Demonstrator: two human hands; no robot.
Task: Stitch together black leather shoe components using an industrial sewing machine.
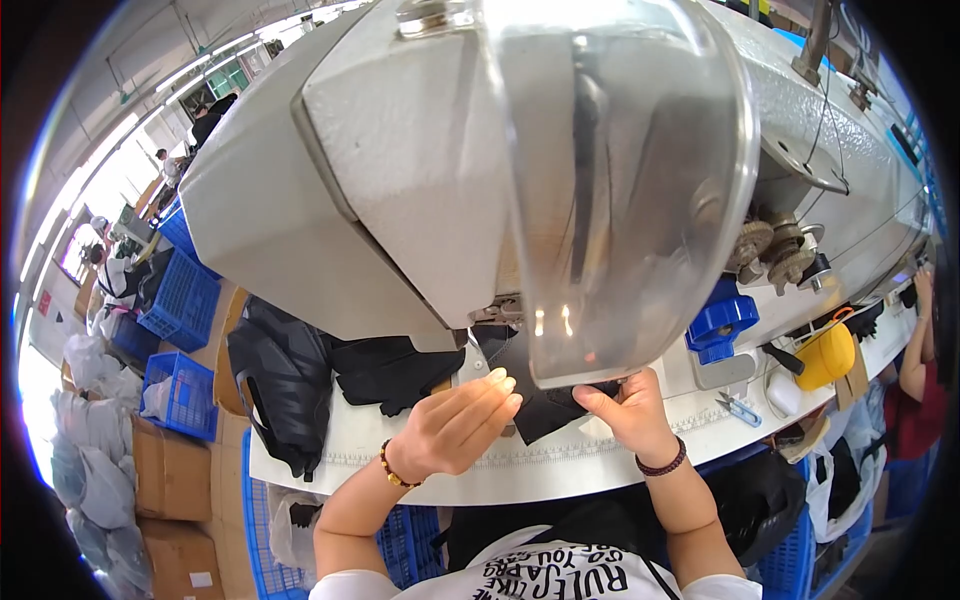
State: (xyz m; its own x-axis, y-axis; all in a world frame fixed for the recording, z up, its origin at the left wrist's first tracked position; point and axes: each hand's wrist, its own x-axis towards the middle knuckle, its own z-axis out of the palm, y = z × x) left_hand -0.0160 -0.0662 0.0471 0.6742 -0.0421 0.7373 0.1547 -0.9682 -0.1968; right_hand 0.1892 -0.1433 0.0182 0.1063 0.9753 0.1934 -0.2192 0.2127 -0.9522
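A large grey sewing machine head [420, 170] fills the upper view, with a clear curved shield [620, 190] in front of it. Under it lies a piece of black fabric [540, 410] on the white table [560, 465]. My left hand [455, 425] rests flat on the table with its fingertips on the fabric's left edge. My right hand [625, 410] pinches the fabric's right edge just below the shield. Each wrist carries a beaded bracelet. The needle area is hidden behind the shield.
More black fabric pieces [290, 385] are heaped on the table's left end. A blue clamp [720, 325], small snips [738, 408] and a yellow container [825, 355] sit at right. Blue crates [180, 395], cardboard boxes [170, 470] and bags stand on the floor at left. Another person's arm [915, 350] shows at far right.
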